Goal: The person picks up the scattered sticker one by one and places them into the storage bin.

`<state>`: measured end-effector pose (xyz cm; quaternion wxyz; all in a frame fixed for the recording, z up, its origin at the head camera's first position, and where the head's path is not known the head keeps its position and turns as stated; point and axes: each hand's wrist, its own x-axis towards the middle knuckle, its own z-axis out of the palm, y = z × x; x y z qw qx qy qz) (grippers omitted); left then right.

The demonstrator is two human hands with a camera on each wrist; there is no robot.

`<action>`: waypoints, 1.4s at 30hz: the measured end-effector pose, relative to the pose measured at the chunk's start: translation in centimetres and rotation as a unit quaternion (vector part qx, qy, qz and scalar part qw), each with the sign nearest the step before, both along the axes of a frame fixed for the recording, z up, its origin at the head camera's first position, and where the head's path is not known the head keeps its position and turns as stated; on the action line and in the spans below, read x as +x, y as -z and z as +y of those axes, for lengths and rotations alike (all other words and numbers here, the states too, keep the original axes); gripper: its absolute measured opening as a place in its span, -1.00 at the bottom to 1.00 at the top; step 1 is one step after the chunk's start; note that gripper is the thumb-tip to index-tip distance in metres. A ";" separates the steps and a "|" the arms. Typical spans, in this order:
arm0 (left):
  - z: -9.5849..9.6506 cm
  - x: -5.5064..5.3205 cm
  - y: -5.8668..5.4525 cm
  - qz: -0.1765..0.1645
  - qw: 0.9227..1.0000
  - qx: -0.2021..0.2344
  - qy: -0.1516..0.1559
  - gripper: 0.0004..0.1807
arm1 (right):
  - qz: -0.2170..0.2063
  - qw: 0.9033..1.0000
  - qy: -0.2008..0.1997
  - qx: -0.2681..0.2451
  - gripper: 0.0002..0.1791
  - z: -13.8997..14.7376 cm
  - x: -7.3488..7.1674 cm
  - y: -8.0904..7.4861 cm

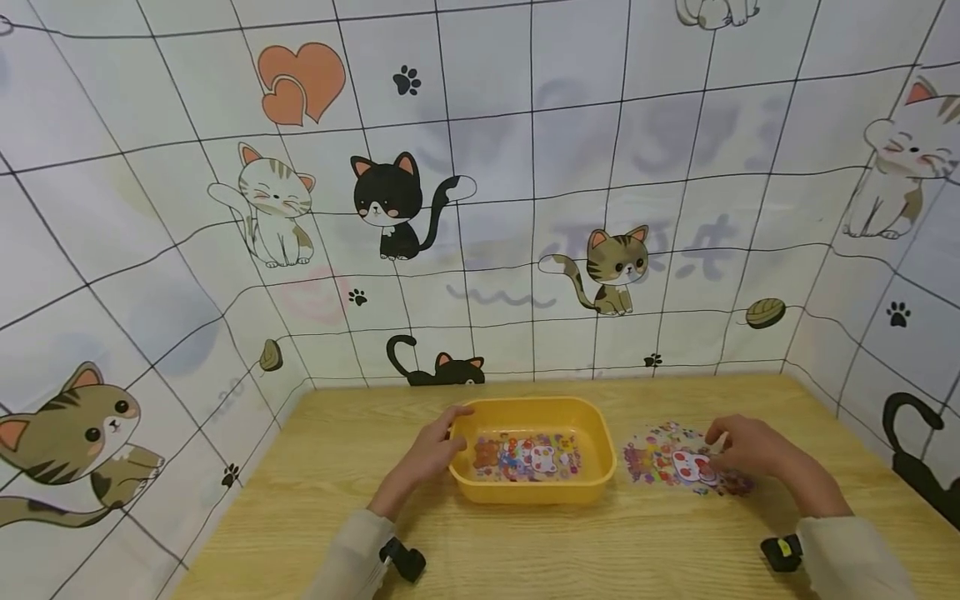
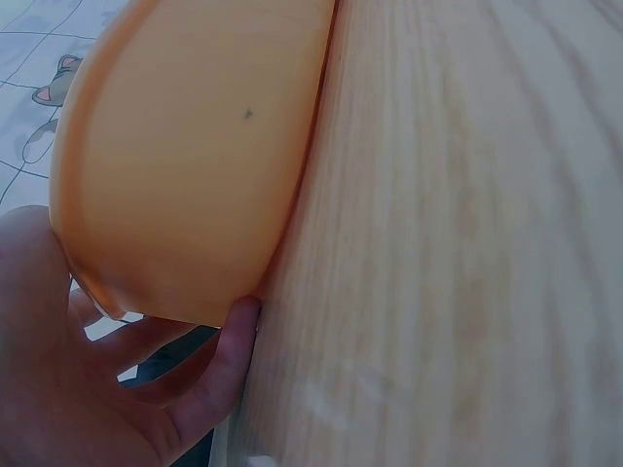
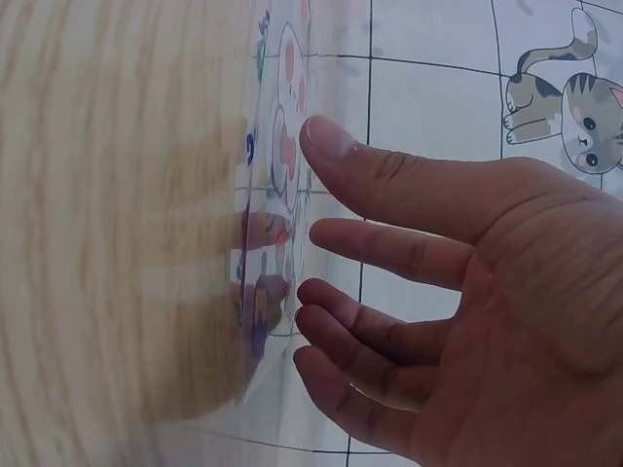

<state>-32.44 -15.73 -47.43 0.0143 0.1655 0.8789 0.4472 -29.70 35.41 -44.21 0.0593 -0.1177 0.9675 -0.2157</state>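
In the head view a yellow plastic basin stands on the wooden table. Colourful cartoon figures show on its bottom. My left hand grips the basin's left end; in the left wrist view the hand has its fingers bent round the basin's wall. To the right lies a clear plastic piece printed with cartoon figures, either a sheet or a flat bag. My right hand hovers at its right side. The right wrist view shows that hand with loosely bent, parted fingers close to the printed plastic, nothing between them.
Wood-grain table spreads around the basin. White walls with a black grid and cartoon cats close off the back and both sides. A small black device sits at the left wrist, another black device at the right.
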 end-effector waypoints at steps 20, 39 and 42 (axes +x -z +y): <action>0.3 0.0 0.0 0.001 1.000 -0.016 -0.001 -0.40 | -0.014 1.000 0.025 0.010 -0.47 0.7 0.1 0.6; 0.1 0.1 -0.2 0.001 1.000 -0.007 -0.002 -0.41 | 0.013 0.998 0.029 0.056 -0.47 1.1 -0.2 0.8; 0.1 0.1 -0.2 0.002 1.000 -0.005 -0.003 -0.41 | 0.010 0.998 0.034 0.058 -0.47 0.7 -0.2 0.6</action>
